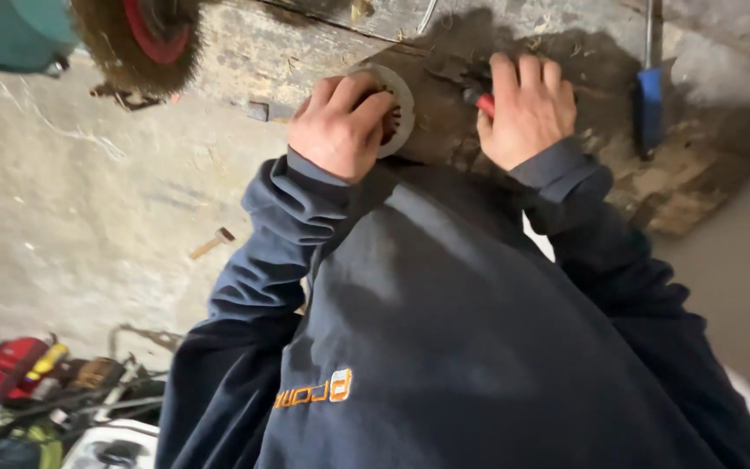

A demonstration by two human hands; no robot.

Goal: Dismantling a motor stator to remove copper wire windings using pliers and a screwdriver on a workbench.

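2 hands grip: left hand [340, 126] clamps grey disc [403, 111], right hand [527, 108] red-handled tool [484, 102].

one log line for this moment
left hand: grips grey toothed metal disc | right hand: holds red-handled tool | surface: worn wooden bench

The left hand [340, 126] presses on a round grey metal disc [397, 108] that lies on the worn wooden surface [305, 52]. The right hand [527, 108] closes around a tool with a red handle [485, 102] just beside the disc. A blue-handled tool [650, 108] lies further right. A small hammer [212, 244] lies on the floor [88, 217].
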